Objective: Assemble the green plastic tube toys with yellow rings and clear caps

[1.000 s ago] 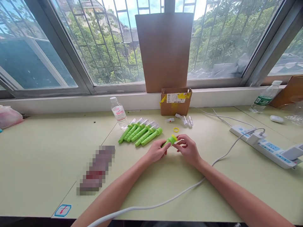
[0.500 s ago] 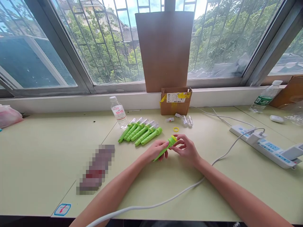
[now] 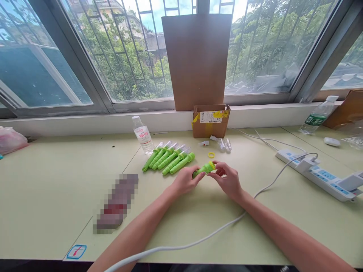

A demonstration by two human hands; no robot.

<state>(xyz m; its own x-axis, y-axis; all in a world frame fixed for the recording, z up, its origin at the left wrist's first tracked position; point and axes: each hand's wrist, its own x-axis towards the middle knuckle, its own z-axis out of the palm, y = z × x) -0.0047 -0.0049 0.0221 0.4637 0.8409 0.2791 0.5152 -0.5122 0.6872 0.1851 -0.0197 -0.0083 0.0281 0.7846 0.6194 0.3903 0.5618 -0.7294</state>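
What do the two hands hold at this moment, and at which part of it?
The left hand grips the green flashlight body at its handle end; the right hand pinches its yellow-ringed head.

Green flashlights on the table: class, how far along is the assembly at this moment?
Done: six green flashlights lie in a row. In hand: the left hand grips a seventh flashlight while the right hand works at its yellow-ringed head. Left: one yellow ring and clear lens parts lie loose beside the cardboard box.

Green tube point(image 3: 202, 169) with yellow cap, pale green table point(image 3: 56, 181).
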